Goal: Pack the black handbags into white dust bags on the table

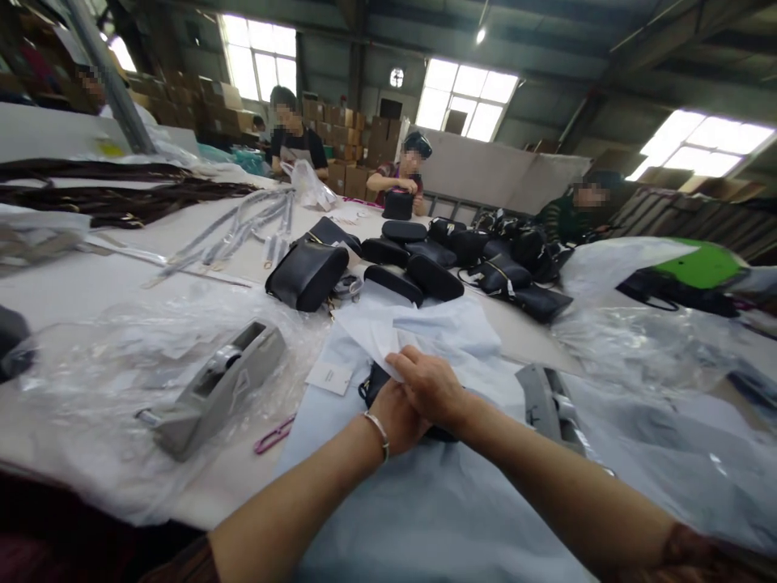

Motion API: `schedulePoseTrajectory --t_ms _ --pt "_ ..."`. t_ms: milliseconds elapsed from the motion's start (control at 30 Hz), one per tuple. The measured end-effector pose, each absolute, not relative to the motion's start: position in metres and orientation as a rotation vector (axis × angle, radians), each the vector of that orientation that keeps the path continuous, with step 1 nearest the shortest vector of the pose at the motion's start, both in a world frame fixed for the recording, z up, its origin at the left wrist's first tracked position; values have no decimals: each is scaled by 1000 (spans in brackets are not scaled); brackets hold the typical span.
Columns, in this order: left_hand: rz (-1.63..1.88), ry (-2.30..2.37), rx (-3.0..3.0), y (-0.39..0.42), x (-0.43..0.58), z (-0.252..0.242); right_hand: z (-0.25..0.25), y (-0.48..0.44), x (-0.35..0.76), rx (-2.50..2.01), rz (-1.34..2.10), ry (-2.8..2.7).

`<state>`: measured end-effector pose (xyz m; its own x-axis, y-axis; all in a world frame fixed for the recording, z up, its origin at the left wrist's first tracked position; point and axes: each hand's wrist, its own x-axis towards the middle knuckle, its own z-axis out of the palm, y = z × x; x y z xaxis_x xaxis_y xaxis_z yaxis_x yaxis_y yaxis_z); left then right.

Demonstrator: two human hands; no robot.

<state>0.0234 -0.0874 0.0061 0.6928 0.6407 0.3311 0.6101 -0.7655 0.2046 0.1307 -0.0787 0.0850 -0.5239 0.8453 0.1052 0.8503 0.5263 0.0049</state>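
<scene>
My right hand (430,385) pinches the edge of white tissue paper (376,332) above a small black bag (377,379). Crossing close beside it, my left hand (397,417) rests over the bag with its fingers curled; most of them are hidden, so its grip does not show. The bag lies mostly covered under both hands. A white tag (329,377) sticks out at its left. Beneath everything spreads a layer of pale bluish-white sheets (388,510).
Grey tape dispensers stand at left (218,389) and right (549,401). Pink thread snips (273,435) lie nearby. Several black bags (309,271) are heaped ahead. Clear plastic bags (109,397) cover the left side. Co-workers sit across the table, one holding a black bag (397,204).
</scene>
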Motion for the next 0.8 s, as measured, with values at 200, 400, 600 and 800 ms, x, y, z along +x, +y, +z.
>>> schedulePoseTrajectory --t_ms 200,400,600,800 --pt "750 1056 2814 -117 -50 50 56 -98 135 -1376 -77 -2634" --pt "567 1207 2996 -68 -65 92 41 -106 136 -1230 -142 -2711" --pt "170 1362 2783 -21 -69 78 37 -108 152 -1183 -182 -2654" --pt "465 1327 2727 -37 -114 60 48 -116 179 -1413 -338 -2514"
